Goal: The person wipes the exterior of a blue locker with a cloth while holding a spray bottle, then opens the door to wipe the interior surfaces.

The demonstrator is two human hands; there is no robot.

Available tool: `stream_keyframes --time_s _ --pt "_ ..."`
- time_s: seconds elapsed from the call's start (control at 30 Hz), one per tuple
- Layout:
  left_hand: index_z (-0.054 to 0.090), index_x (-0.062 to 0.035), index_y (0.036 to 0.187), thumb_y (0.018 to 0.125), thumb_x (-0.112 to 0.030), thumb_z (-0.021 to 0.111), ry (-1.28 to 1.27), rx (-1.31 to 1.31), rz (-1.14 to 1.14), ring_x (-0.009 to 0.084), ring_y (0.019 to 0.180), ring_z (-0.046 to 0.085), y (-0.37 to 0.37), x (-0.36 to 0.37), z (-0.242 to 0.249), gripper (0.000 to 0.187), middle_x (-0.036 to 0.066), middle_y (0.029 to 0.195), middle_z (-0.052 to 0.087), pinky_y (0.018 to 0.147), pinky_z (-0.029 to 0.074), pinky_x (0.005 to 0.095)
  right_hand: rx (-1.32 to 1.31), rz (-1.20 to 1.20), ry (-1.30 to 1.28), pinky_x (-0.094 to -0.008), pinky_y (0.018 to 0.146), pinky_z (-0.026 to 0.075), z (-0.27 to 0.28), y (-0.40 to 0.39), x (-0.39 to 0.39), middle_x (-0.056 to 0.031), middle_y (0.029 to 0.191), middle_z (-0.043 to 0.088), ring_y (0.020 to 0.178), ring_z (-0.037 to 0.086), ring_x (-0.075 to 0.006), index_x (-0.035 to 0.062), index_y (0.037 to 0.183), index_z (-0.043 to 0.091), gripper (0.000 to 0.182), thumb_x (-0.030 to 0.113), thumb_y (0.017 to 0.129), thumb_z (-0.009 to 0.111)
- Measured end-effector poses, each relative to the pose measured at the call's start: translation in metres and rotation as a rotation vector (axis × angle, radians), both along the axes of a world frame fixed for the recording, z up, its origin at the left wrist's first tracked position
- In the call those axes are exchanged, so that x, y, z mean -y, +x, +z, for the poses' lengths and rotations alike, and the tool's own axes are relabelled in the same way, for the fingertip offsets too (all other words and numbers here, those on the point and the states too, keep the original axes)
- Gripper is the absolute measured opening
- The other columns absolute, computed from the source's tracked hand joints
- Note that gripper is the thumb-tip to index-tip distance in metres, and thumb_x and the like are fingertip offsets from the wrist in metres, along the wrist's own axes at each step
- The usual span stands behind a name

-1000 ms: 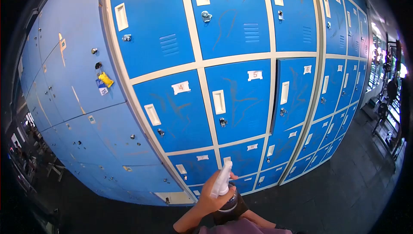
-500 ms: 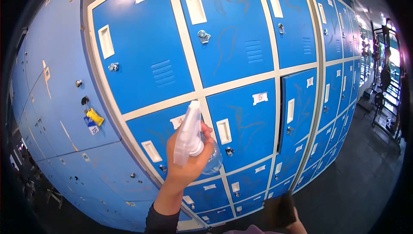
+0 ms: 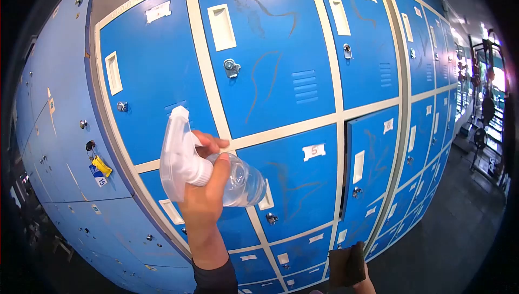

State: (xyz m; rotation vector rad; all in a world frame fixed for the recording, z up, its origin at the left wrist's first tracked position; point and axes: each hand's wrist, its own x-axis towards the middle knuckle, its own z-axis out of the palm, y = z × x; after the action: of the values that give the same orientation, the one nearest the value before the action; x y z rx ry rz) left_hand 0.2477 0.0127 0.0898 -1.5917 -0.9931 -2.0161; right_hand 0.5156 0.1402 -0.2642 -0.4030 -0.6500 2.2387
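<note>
My left hand [image 3: 204, 205] is wrapped round the neck of a clear spray bottle [image 3: 243, 181] with a white translucent trigger head. The bottle is tilted, its base toward the lower right, in front of the blue locker doors. Low in the view, my right hand [image 3: 368, 285] grips a dark brown cloth [image 3: 347, 266], which hides most of its fingers. Behind the bottle are the door numbered 5 [image 3: 303, 186] and the door above it numbered 2 [image 3: 270, 40], both with dark smudges.
Locker door 6 [image 3: 373, 159] stands slightly ajar. Older pale-blue lockers [image 3: 59, 148] adjoin on the left, with a yellow key tag [image 3: 101, 166] hanging from a lock. Gym equipment [image 3: 486, 104] stands at the far right beyond the dark floor [image 3: 438, 229].
My left hand and the spray bottle have moved left and now appear larger, the bottle more turned on its side. The lockers have shifted in view; the cloth remains low at the right.
</note>
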Motion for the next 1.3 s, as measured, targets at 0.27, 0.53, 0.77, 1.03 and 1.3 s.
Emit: stream_keyframes --time_s 0.27,0.53,0.77,1.03,1.3 --pt "0.046 0.0044 0.132 0.072 0.006 0.060 -0.225 -0.060 -0.032 0.0196 0.092 0.064 0.057 -0.055 -0.020 0.062 0.006 0.092 0.059 0.081 0.052 0.0330 -0.205 0.210 -0.041 -0.0524 0.100 0.030 0.017 0.004 -0.090 -0.0133 0.127 0.054 0.116 0.050 -0.0289 0.0068 0.125 0.049 0.043 0.036 0.096 0.036" --pt "0.047 0.0021 0.128 0.074 0.005 0.065 -0.424 0.113 0.000 0.0210 0.095 0.062 0.064 -0.076 -0.112 0.057 0.007 0.099 0.057 0.083 0.050 0.0342 -0.597 -0.002 0.300 -0.0424 0.106 0.035 0.100 0.009 -0.191 -0.0083 0.130 0.049 0.123 0.045 -0.0265 0.0119 0.132 0.045 0.049 0.047 0.100 0.038" --pt "0.046 0.0025 0.128 0.075 0.008 0.066 -1.034 0.221 0.201 0.0192 0.092 0.064 0.076 0.005 -0.214 0.057 0.009 0.094 0.059 0.080 0.052 0.0359 -0.432 -1.407 1.443 -0.0432 0.108 0.034 0.311 -0.024 -0.246 -0.0174 0.141 0.036 0.130 0.038 -0.0320 0.0045 0.138 0.035 0.075 0.048 0.083 0.062" --pt "0.052 -0.0029 0.125 0.083 -0.009 0.066 -0.882 0.630 0.232 0.0166 0.080 0.058 0.052 0.069 -0.285 0.044 0.005 0.091 0.060 0.070 0.049 0.0304 0.477 -1.393 2.334 -0.0514 0.114 0.016 0.399 -0.155 -0.187 -0.0114 0.148 0.035 0.138 0.028 -0.0330 0.0126 0.140 0.044 0.066 0.043 0.083 0.060" --pt "0.055 -0.0023 0.122 0.079 -0.003 0.069 -0.800 0.512 0.292 0.0150 0.082 0.057 0.013 0.053 -0.301 0.045 0.004 0.092 0.059 0.071 0.048 0.0280 0.427 -1.687 2.216 -0.0501 0.113 0.017 0.437 -0.186 -0.187 -0.0120 0.150 0.034 0.139 0.029 -0.0320 0.0207 0.141 0.044 0.073 0.061 0.082 0.055"
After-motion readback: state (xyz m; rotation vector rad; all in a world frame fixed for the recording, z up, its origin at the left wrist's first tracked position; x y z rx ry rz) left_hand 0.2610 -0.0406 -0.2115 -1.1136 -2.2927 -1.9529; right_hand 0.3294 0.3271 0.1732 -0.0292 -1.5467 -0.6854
